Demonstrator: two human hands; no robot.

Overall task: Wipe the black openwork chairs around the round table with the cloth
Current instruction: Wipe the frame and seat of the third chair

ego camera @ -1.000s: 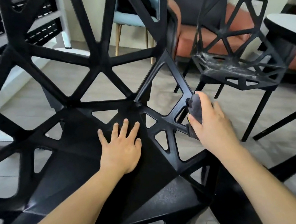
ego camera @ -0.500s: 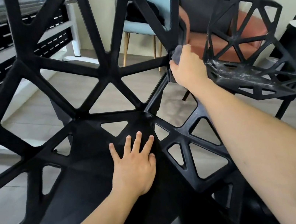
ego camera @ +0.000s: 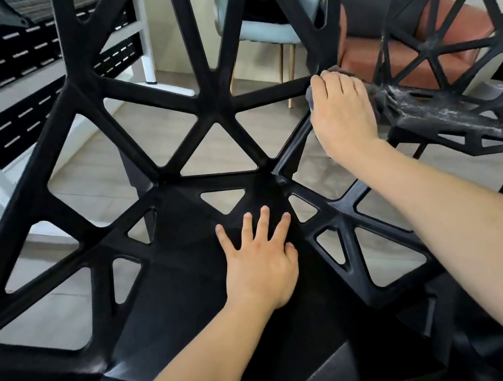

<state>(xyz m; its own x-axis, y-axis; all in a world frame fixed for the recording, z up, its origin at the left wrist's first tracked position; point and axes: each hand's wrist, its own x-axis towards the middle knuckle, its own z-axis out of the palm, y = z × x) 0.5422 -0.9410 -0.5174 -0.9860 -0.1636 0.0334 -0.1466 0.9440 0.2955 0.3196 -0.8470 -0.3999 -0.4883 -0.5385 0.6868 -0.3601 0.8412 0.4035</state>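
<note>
Black plastic struts fill most of the view: the near openwork chair (ego camera: 175,176) stands right under the camera, its backrest rising in a web of triangular openings and its seat sloping down toward the person. The left hand (ego camera: 260,264) lies flat on the seat just below the joint with the backrest, fingers (ego camera: 264,224) straight and spread, thumb out to the right, holding nothing. The right hand (ego camera: 343,113) reaches to the right edge of the backrest, where a horizontal strut meets the side frame. Its fingers curl downward over a grey cloth (ego camera: 311,98), pressing it against the frame; only a small fold of the cloth shows at the left of the knuckles and along the top of the hand, the remainder being hidden under the palm.

Just beside that hand, to the right, stands a second black openwork chair (ego camera: 448,113), whose seat carries pale streaks and smears. Behind the near chair's backrest a light blue upholstered chair (ego camera: 268,33) on wooden legs is visible through the openings, and farther right a rust-coloured cushion (ego camera: 454,26) shows through the second chair's back. At the upper left stands a white shelving unit with black slotted panels (ego camera: 10,67). The floor (ego camera: 97,142) is pale grey wood-look planking.
</note>
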